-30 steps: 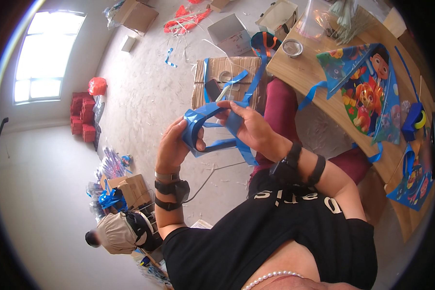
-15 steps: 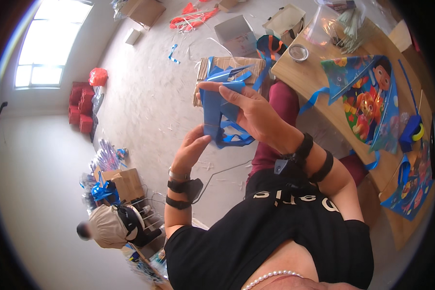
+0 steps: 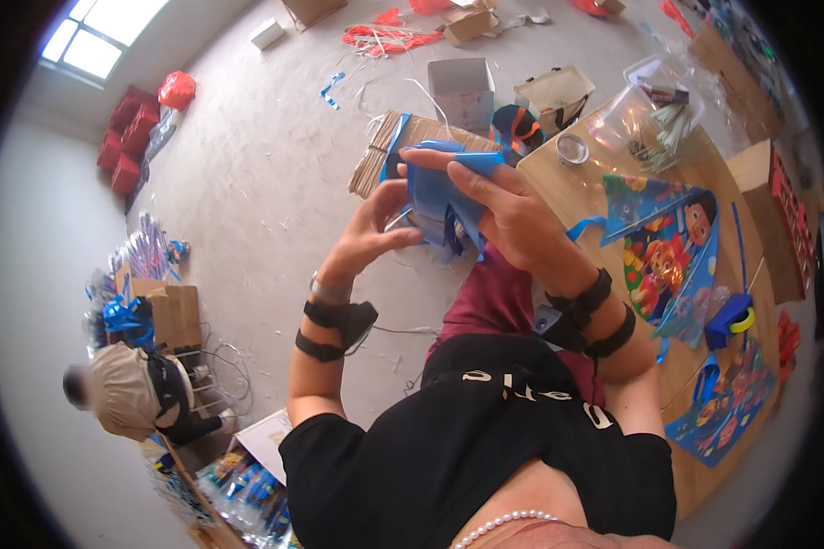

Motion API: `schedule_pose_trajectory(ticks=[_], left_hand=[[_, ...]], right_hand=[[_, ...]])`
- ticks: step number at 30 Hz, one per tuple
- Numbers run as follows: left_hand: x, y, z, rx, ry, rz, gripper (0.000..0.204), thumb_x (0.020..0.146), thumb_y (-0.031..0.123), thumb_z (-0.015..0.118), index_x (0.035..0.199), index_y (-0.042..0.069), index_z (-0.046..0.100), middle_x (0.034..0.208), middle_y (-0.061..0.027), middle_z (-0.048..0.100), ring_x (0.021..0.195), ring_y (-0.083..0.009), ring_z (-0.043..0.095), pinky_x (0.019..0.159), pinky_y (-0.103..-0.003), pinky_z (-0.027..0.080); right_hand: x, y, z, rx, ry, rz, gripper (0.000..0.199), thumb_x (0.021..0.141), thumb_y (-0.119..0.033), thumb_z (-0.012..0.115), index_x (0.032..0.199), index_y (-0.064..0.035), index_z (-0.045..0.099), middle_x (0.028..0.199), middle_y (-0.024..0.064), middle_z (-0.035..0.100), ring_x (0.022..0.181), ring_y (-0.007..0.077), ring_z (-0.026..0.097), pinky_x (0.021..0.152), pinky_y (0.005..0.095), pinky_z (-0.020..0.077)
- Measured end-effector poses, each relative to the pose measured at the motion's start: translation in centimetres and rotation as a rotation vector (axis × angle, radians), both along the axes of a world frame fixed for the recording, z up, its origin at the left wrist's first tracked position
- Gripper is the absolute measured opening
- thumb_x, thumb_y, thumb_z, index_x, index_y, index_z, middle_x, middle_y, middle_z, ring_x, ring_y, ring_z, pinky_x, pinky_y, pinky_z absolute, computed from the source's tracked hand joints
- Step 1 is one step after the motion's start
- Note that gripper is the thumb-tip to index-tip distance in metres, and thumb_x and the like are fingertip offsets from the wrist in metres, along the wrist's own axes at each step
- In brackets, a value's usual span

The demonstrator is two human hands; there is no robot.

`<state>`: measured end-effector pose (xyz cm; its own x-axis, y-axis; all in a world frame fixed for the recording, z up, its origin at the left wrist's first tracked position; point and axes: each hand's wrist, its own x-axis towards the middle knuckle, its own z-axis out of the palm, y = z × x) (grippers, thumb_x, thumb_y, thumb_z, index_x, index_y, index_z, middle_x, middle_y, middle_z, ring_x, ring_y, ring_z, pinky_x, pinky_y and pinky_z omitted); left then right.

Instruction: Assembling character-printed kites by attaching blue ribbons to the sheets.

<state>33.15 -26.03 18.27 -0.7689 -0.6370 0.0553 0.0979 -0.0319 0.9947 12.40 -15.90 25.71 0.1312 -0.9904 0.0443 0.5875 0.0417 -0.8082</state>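
A wide blue ribbon (image 3: 430, 194) hangs in folds in front of me, with loose loops below. My right hand (image 3: 508, 201) is closed on its upper right part, the thumb on top and the index finger stretched along the upper edge. At the ribbon's left side is my left hand (image 3: 375, 233), thumb and fingers apart; some fingertips are hidden near the folds. Just beyond lies a stack of flattened cardboard (image 3: 375, 156) with a blue band around it. Both my wrists carry black straps.
On my right stands a wooden table (image 3: 604, 174) with picture pennants (image 3: 659, 261), a blue tape dispenser (image 3: 728, 322) and a tape roll (image 3: 572, 148). Ahead on the floor are an open box (image 3: 460, 96) and red netting (image 3: 389, 38). Another person (image 3: 137, 393) bends at the far left.
My left hand has moved up along the ribbon and its thumb and fingers have parted. The right hand still grips the ribbon, now bunched closer. The view has shifted.
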Motion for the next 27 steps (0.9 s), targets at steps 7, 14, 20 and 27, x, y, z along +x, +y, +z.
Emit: schedule_pose_trajectory(ticks=[7, 14, 20, 27], left_hand=[[-2.1, -0.7, 0.8, -0.390, 0.092, 0.322, 0.045, 0.087, 0.019, 0.079, 0.123, 0.002, 0.058, 0.125, -0.0092, 0.060, 0.123, -0.0181, 0.053, 0.108, -0.037, 0.040], [-4.6, 0.3, 0.9, -0.277, 0.132, 0.075, 0.048, 0.094, 0.019, 0.070, 0.133, -0.005, 0.054, 0.126, -0.0125, 0.062, 0.123, -0.0191, 0.055, 0.109, -0.036, 0.041], [-6.0, -0.7, 0.9, -0.066, 0.136, -0.262, 0.049, 0.093, 0.017, 0.073, 0.131, -0.008, 0.055, 0.120, -0.0070, 0.066, 0.110, -0.0126, 0.060, 0.098, -0.029, 0.048], [-4.4, -2.7, -3.3, 0.070, -0.069, -0.609, 0.033, 0.094, 0.021, 0.072, 0.115, -0.004, 0.067, 0.107, -0.0094, 0.073, 0.103, -0.0144, 0.065, 0.096, -0.030, 0.049]], right_hand=[[-0.9, 1.1, 1.8, -0.013, 0.174, -0.094, 0.038, 0.108, -0.022, 0.047, 0.137, -0.0007, 0.058, 0.128, 0.0077, 0.064, 0.119, 0.0128, 0.057, 0.099, 0.0274, 0.0481], [-2.5, 0.8, 1.5, -0.130, 0.412, -0.077, 0.046, 0.109, -0.023, 0.040, 0.143, 0.0075, 0.047, 0.148, 0.0173, 0.049, 0.136, 0.0254, 0.048, 0.113, 0.0399, 0.0385], [-2.9, 0.7, 2.5, -0.114, 0.273, -0.094, 0.044, 0.108, -0.024, 0.043, 0.140, 0.0054, 0.052, 0.145, 0.0154, 0.052, 0.134, 0.0231, 0.050, 0.113, 0.0376, 0.0380], [-6.2, -1.4, 0.5, -0.041, 0.125, -0.175, 0.048, 0.107, -0.028, 0.046, 0.143, 0.0036, 0.049, 0.147, 0.0168, 0.050, 0.134, 0.0250, 0.050, 0.112, 0.0398, 0.0389]])
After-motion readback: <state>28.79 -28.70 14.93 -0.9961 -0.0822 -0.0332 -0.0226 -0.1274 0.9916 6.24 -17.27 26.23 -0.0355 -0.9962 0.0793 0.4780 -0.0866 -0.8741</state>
